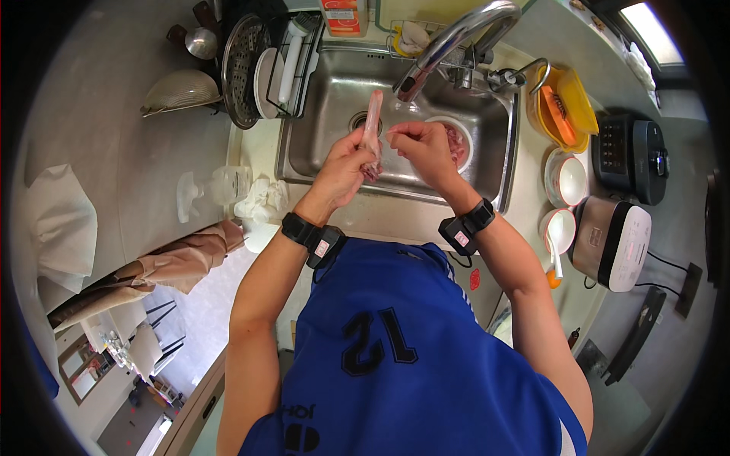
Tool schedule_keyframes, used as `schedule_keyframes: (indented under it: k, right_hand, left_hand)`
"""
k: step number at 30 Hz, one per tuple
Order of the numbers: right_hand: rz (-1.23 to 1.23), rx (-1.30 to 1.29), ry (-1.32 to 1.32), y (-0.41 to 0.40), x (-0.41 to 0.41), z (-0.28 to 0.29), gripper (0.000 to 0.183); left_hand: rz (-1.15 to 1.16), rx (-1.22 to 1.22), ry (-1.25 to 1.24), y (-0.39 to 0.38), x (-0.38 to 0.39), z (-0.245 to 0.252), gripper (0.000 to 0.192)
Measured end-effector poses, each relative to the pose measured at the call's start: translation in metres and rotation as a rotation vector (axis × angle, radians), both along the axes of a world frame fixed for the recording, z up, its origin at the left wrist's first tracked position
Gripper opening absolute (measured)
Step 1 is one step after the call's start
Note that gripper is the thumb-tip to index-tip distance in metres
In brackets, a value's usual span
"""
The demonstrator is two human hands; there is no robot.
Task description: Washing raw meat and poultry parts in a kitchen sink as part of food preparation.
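Observation:
My left hand (340, 170) grips a long pale piece of raw meat (372, 117) over the steel sink (325, 85). The smooth, narrow end points away from me, and ragged red flesh shows below my fingers. Just right of it is my right hand (426, 149), thumb and fingertips drawn close together. Whether something small sits between those fingertips cannot be made out. Partly behind that hand, a round white bowl (470, 142) in the sink holds raw red meat pieces (456, 147). The drain (358, 121) lies beyond my left hand.
The chrome faucet (450, 43) arches over the sink's far side. A dish rack (299, 85) stands left. On the right counter are a yellow container (576, 102), bowls (572, 181) and two kitchen appliances (619, 157). A spray bottle (228, 185) and crumpled tissue (263, 199) lie left.

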State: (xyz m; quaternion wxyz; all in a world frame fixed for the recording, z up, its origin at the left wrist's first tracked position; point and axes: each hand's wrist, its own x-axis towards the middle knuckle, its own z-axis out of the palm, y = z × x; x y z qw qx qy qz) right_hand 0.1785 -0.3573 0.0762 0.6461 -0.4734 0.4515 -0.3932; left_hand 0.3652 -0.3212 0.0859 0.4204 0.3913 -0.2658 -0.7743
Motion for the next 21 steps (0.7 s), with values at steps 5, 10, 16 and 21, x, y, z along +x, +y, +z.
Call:
schedule_keyframes:
  k: [5, 10, 16, 21]
  right_hand:
    - [0.101, -0.269, 0.260, 0.008, -0.001, 0.001, 0.017]
    - [0.043, -0.389, 0.432, 0.012, 0.003, 0.007, 0.016]
    - [-0.088, -0.137, 0.230, -0.002, -0.007, -0.020, 0.016]
    - [0.025, -0.204, 0.166, 0.002, -0.012, -0.009, 0.016]
  left_hand:
    - [0.068, -0.048, -0.059, 0.003, -0.007, -0.005, 0.047]
    - [0.042, -0.073, -0.282, 0.006, -0.017, -0.002, 0.049]
    - [0.031, -0.028, -0.145, 0.003, -0.019, 0.001, 0.043]
    - [0.064, 0.098, 0.030, 0.002, -0.011, -0.010, 0.035]
